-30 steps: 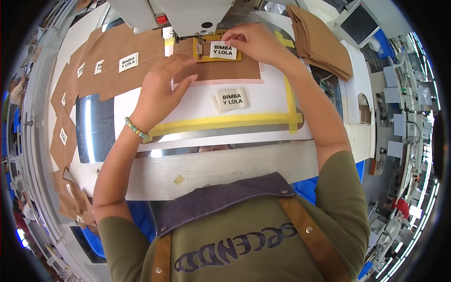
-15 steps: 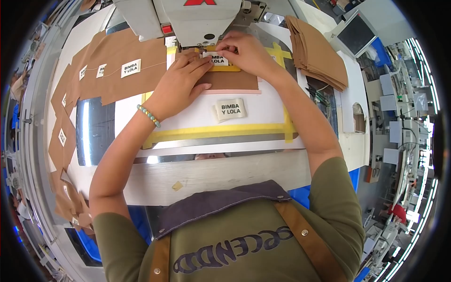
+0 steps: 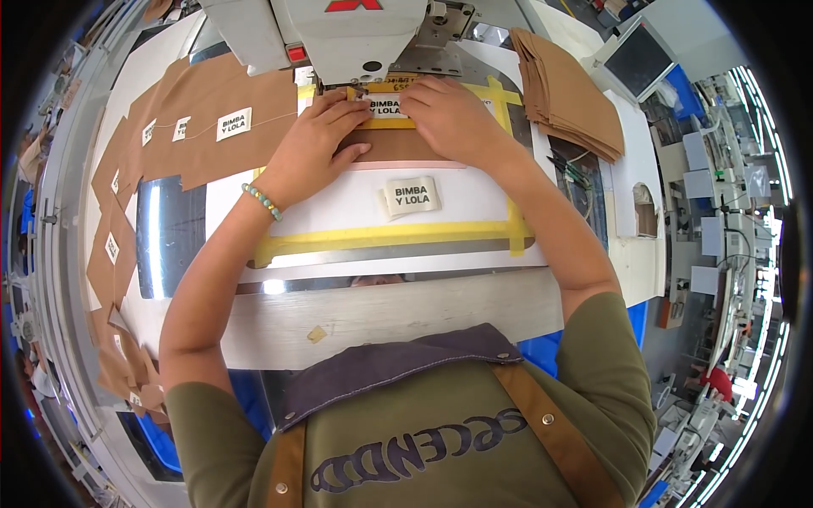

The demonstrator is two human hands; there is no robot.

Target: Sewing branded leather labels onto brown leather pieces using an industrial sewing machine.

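At far left spread overlapping flat brown fabric panels (image 3: 203,157) bearing white rectangular labels (image 3: 234,124). The left hand (image 3: 306,154), wearing a multicoloured beaded bracelet (image 3: 262,201), had its fingers loosely bent at the left end of a flat yellow frame (image 3: 391,124); whether it gripped anything could not be told. Within that frame, near the front of a white sewing machine head (image 3: 351,38), sat a white rectangular dark-printed label (image 3: 385,107). A short stack of similar labels (image 3: 412,196) lay just beside, on a white sheet (image 3: 339,207). The right hand (image 3: 451,118), fingers bent and close together, covered the label's right part; any pinch was hidden. Further right lay a pile of brown fabric pieces (image 3: 576,102).
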